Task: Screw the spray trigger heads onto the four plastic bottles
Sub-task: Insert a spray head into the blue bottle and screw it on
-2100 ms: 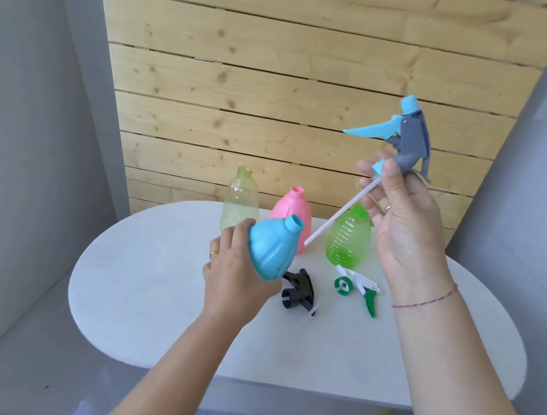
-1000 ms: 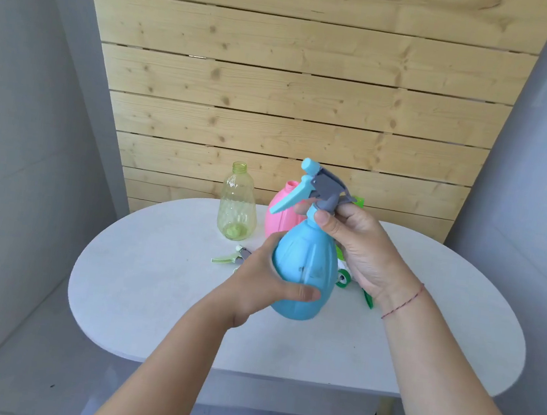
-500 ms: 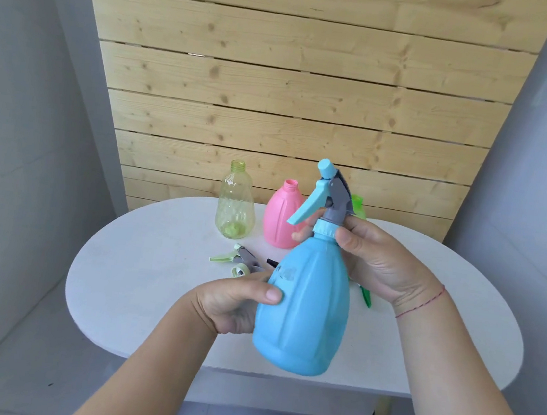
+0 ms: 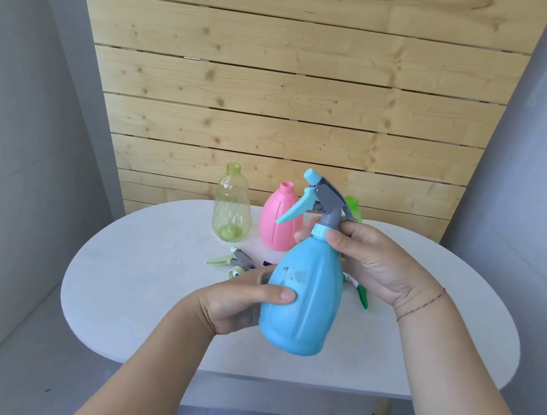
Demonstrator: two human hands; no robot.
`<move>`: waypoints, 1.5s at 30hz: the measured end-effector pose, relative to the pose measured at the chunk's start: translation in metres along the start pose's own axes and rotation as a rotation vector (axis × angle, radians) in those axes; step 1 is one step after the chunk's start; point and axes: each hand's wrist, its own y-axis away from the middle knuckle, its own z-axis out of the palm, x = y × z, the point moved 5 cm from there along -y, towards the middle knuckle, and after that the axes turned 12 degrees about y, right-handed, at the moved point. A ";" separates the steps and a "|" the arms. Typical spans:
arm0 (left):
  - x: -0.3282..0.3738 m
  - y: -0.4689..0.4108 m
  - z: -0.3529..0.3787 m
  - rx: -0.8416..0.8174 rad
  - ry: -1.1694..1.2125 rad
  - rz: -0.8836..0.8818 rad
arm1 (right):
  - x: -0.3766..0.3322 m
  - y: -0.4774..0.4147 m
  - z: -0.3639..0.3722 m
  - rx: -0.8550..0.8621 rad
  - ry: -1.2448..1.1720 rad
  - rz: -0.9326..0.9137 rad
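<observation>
I hold a blue bottle (image 4: 305,301) tilted above the table. My left hand (image 4: 240,301) grips its lower body. My right hand (image 4: 372,261) wraps the neck, on the collar of the blue and grey trigger head (image 4: 318,195) that sits on the bottle's mouth. A clear yellow-green bottle (image 4: 231,214) and a pink bottle (image 4: 279,221) stand open-mouthed at the back of the table. A green bottle (image 4: 353,206) peeks out behind the trigger head. A pale green trigger head (image 4: 232,261) lies on the table left of the blue bottle, and a green and white one (image 4: 360,292) lies behind my right wrist.
The white oval table (image 4: 139,280) stands against a wooden slat wall (image 4: 297,89), with grey walls on both sides. A small dark part (image 4: 267,263) lies just behind my left hand, mostly hidden.
The trigger head went from raised in my right hand, tube dangling, onto the blue bottle's mouth. The bottle came closer to me and the head has turned slightly on the neck.
</observation>
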 end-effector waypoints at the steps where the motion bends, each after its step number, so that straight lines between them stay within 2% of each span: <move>1: 0.001 -0.002 -0.002 0.045 -0.037 0.011 | 0.001 -0.001 -0.003 0.058 0.029 0.018; 4: 0.006 -0.007 -0.005 0.291 -0.194 0.089 | 0.004 -0.005 -0.005 0.233 0.084 0.041; 7: 0.011 -0.007 -0.002 0.691 -0.449 0.275 | 0.009 -0.009 -0.004 0.455 0.030 0.027; 9: 0.010 -0.004 0.009 0.915 -0.673 0.405 | 0.010 -0.012 0.002 0.545 -0.015 0.013; 11: 0.010 -0.002 0.017 1.017 -0.785 0.467 | 0.010 -0.012 0.005 0.573 -0.030 -0.003; 13: 0.013 -0.005 0.013 0.899 -0.758 0.436 | 0.006 -0.011 0.000 0.542 -0.034 -0.035; 17: 0.011 -0.004 0.000 0.307 -0.314 0.140 | 0.004 -0.006 -0.007 0.280 -0.102 -0.071; 18: 0.008 -0.002 0.000 0.210 -0.254 0.087 | 0.005 -0.005 -0.006 0.220 -0.114 -0.070; 19: 0.005 -0.002 -0.002 0.182 -0.245 0.071 | 0.005 -0.004 -0.004 0.185 -0.110 -0.070; 20: 0.003 -0.003 -0.003 0.211 -0.267 0.087 | 0.005 -0.004 -0.003 0.180 -0.094 -0.072; 24: 0.009 -0.008 -0.006 0.562 -0.467 0.306 | 0.000 -0.006 -0.001 0.347 -0.018 -0.112; 28: 0.009 -0.007 0.003 0.755 -0.567 0.479 | -0.008 -0.007 0.007 0.472 0.020 -0.179; 35: 0.005 -0.006 0.010 0.898 -0.622 0.580 | -0.011 -0.008 0.017 0.592 0.033 -0.214; 40: 0.003 -0.010 0.007 0.887 -0.597 0.562 | -0.006 -0.011 0.023 0.659 -0.017 -0.204; 45: 0.006 -0.004 0.011 0.960 -0.756 0.666 | -0.003 -0.013 0.038 0.825 -0.040 -0.190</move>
